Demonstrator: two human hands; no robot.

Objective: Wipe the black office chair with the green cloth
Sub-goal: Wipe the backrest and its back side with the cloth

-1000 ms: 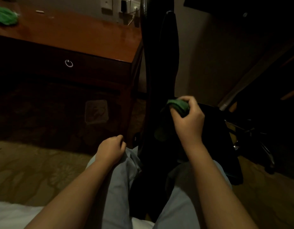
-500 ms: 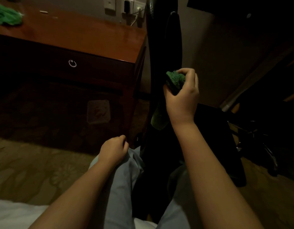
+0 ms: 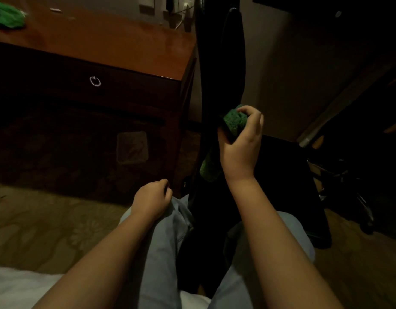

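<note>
Since half a sec ago the R hand [image 3: 240, 148] has slid down the chair back a bit, and the green cloth [image 3: 234, 122] went down w/ it. L hand [image 3: 151, 200] has stayed put on the leg.

R hand fingers curl over a bunched part of the cloth and the thumb is under it, so the cloth is squeezed btw them. The cloth sits against the thin side edge of the black office chair [image 3: 221, 63], about halfway up the back. One loose end hangs down by the wrist, touching the chair. The chair back stands up tall, seen edge-on; the seat is low and dark on the right.

L hand rests on a leg in light blue trousers [image 3: 165, 241]. Its fingers are curled in loosely, close together, w/ nothing seen in them.

Just beside the chair back, on the left, is a brown wood desk [image 3: 103, 41]. It has a drawer w/ a small ring pull [image 3: 95, 81]. A 2nd cloth [image 3: 5, 16], also green, lies at the far left of the desk top. Floor has a patterned carpet [image 3: 36, 219]. Right side of the room is too dark to tell.
</note>
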